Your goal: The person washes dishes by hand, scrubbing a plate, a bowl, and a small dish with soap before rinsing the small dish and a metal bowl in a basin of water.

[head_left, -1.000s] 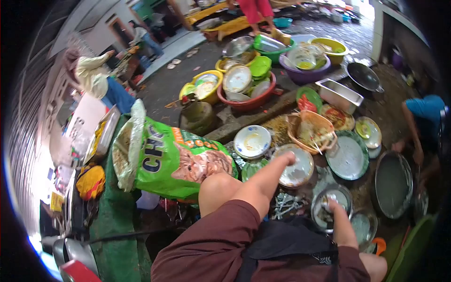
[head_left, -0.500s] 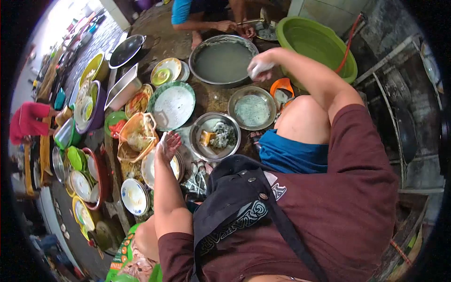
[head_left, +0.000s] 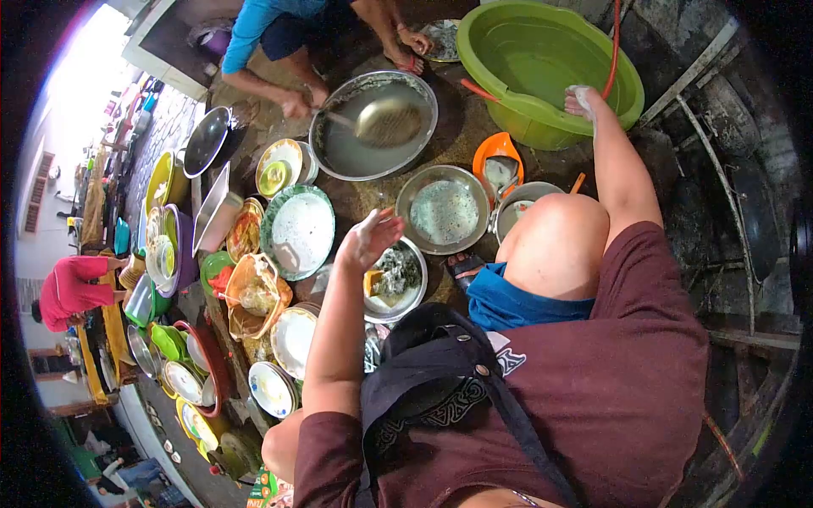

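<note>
My left hand (head_left: 373, 237), wet with suds, is raised with fingers apart and holds nothing. It is over the left edge of a metal bowl (head_left: 405, 288) with a yellow block and a dark scrubber. Right of and above that bowl is a second metal bowl (head_left: 444, 210) of soapy water. My right hand (head_left: 581, 102), also sudsy, is at the near rim of the large green tub (head_left: 542, 114) of water; its fingers look loosely curled, and nothing shows in them.
A co-worker in blue (head_left: 254, 38) dips a ladle-like utensil (head_left: 385, 121) in a large basin (head_left: 318, 144). Stacked plates (head_left: 271, 389), a green-rimmed plate (head_left: 301, 230) and an orange basket (head_left: 254, 317) stand left. Another person in pink (head_left: 68, 292) is farther off.
My right hand has moved right from the basin to the green tub. My left hand has moved right, over the bowl. The co-worker's round utensil is now over the basin.
</note>
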A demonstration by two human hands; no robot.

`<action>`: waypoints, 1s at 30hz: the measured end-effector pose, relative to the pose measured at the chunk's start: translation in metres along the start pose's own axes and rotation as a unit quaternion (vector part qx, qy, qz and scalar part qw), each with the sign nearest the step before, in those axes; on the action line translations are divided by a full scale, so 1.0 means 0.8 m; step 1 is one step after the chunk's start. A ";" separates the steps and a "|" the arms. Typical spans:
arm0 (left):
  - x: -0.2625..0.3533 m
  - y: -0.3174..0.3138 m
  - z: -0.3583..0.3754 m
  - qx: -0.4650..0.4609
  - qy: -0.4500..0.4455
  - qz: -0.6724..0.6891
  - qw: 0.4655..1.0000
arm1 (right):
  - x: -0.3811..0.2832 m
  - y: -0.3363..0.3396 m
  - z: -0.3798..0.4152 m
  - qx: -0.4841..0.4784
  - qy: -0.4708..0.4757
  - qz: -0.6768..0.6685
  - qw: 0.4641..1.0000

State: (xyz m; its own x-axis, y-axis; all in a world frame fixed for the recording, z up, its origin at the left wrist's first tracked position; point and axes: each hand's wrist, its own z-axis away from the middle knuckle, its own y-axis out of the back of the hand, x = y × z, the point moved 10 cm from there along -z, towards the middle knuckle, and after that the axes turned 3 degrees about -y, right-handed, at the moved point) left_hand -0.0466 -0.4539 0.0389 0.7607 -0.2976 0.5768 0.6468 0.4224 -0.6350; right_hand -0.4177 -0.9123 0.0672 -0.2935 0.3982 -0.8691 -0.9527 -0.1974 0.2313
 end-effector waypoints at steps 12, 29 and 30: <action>-0.057 -0.168 -0.171 -0.089 0.073 -0.027 0.993 | -0.034 -0.107 0.006 -0.354 0.058 -0.183 0.915; -0.083 -0.254 -0.239 -0.104 0.105 -0.017 0.989 | -0.007 -0.083 -0.004 -0.351 0.000 -0.067 0.934; -0.082 -0.260 -0.240 -0.113 0.104 -0.010 0.988 | -0.030 -0.102 0.040 -0.399 0.021 -0.055 0.915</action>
State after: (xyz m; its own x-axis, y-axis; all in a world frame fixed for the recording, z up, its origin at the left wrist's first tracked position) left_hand -0.2210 -0.6869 0.0344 0.7268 -0.4842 0.4872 0.6399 0.2193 -0.7365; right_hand -0.3357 -0.8767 0.0831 -0.1795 0.4237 -0.8878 -0.6105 -0.7557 -0.2372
